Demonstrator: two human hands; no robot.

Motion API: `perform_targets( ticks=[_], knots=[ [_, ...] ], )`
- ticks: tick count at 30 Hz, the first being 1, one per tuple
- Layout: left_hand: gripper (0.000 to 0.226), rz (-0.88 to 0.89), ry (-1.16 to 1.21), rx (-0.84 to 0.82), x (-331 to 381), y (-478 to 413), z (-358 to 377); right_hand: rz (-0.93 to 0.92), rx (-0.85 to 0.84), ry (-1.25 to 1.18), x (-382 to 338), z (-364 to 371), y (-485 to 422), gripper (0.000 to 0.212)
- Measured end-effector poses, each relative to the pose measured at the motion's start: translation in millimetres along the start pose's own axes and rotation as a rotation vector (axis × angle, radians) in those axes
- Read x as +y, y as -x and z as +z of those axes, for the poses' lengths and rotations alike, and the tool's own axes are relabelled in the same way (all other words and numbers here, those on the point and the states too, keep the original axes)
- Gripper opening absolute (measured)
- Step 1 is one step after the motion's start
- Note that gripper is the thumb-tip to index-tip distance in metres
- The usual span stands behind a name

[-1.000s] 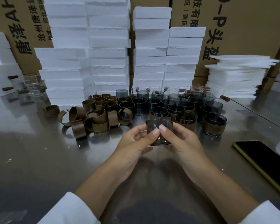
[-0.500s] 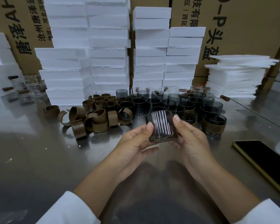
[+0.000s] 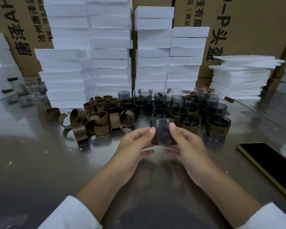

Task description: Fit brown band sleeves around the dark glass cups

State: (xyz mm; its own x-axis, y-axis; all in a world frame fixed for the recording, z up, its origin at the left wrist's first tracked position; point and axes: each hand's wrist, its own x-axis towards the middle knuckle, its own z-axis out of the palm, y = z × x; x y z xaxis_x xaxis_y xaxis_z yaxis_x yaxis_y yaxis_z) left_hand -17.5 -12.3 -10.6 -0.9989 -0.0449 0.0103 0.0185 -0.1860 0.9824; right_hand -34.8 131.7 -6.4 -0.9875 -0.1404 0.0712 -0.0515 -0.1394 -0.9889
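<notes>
We are pinching a dark glass cup (image 3: 161, 134).
Our left hand (image 3: 135, 146) and right hand (image 3: 186, 146) are clasping its sides; brown bands (image 3: 97, 121) are lying at ten o'clock, banded cups (image 3: 188, 123) at one.

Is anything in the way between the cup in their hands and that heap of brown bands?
Nothing visible is. The left hand and right hand hold the dark cup. The loose brown bands lie to its left, with only bare steel tabletop between them.

table (image 3: 40, 162): brushed metal, glossy | cups (image 3: 155, 106): smoky see-through glass | bands (image 3: 97, 123): matt brown | blocks (image 3: 111, 63): white rough-edged foam | boxes (image 3: 254, 27): matt cardboard
</notes>
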Motion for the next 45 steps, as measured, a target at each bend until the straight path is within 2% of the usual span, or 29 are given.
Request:
perform_targets(
  ticks=[3, 6, 8, 13, 17, 20, 23, 27, 32, 37, 42, 45],
  knots=[
    [0.056, 0.027, -0.035, -0.027, -3, 1, 3, -0.014, 0.04, 0.01, 1, 2, 0, 0.076],
    [0.037, 0.044, -0.033, -0.042, -3, 1, 2, -0.027, -0.002, 0.023, 0, 2, 0, 0.064],
    [0.044, 0.04, -0.014, -0.075, -2, 0, 1, -0.036, -0.038, 0.025, 0, 0, 0, 0.056],
    [0.052, 0.032, 0.086, -0.157, 1, 0, -1, 0.008, -0.047, -0.043, -3, -6, -2, 0.07],
    [0.047, 0.025, 0.127, -0.202, 1, 0, -2, 0.023, -0.05, -0.133, -6, -8, -4, 0.051],
    [0.044, 0.025, 0.111, -0.228, 1, 0, -3, 0.053, -0.07, -0.121, -5, -6, -4, 0.054],
    [0.051, 0.026, 0.064, -0.182, 1, 0, -3, 0.087, -0.1, -0.079, -4, -3, -4, 0.066],
    [0.053, 0.013, 0.044, -0.051, 0, -2, -4, 0.044, -0.062, -0.057, -4, -4, -3, 0.059],
    [0.063, -0.006, 0.025, -0.061, -2, -1, -1, 0.037, -0.009, 0.011, -1, -2, 0, 0.08],
    [0.045, -0.02, 0.036, -0.123, 0, -2, -4, 0.05, -0.039, -0.05, -3, -4, 0, 0.066],
    [0.061, 0.063, -0.032, -0.119, -1, -1, -3, 0.071, -0.057, -0.067, -1, -6, -1, 0.042],
    [0.058, 0.149, -0.189, -0.131, 0, -1, -1, 0.113, -0.037, -0.049, 0, -6, -4, 0.04]
  ],
)
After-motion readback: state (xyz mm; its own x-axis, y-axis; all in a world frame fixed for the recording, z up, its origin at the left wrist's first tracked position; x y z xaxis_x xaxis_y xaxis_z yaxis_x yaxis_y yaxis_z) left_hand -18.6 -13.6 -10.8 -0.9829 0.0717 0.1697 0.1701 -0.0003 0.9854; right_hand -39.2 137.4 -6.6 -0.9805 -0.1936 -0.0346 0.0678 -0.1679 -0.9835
